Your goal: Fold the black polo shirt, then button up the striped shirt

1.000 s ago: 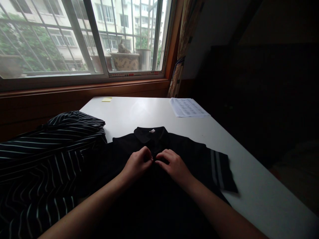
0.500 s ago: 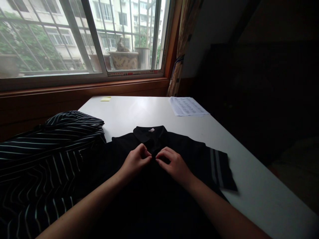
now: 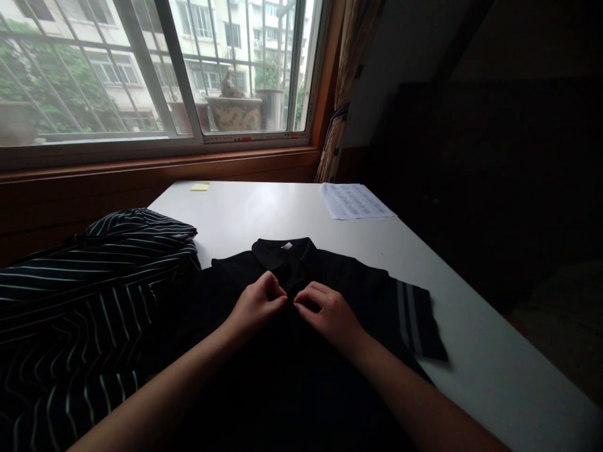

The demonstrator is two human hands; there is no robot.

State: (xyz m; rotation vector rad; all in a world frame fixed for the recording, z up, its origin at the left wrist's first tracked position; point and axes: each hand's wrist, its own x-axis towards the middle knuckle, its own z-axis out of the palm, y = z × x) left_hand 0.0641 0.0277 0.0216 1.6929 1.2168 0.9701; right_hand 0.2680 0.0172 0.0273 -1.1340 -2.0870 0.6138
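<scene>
A black polo shirt (image 3: 362,282) lies spread face up on the white table, its collar at the far end and two grey stripes on the right sleeve. My left hand (image 3: 258,302) pinches the shirt's front placket just below the collar, thumb against forefinger. Close beside it, my right hand (image 3: 326,312) pinches the same placket from the other side. Only a small gap separates the two sets of fingertips. A small button shows dimly above them; the cloth between the fingers is too dark to make out in detail.
Striped black-and-white clothing (image 3: 94,289) is heaped at the left, against the shirt. Printed sheets (image 3: 355,201) lie at the table's (image 3: 264,213) far right corner, and a yellow sticky note (image 3: 200,186) at the far left. Beyond stands a barred window (image 3: 141,75) with a curtain (image 3: 336,119).
The right hand's fingers have shifted very slightly at the placket. My left hand and the shirt look the same as before.
</scene>
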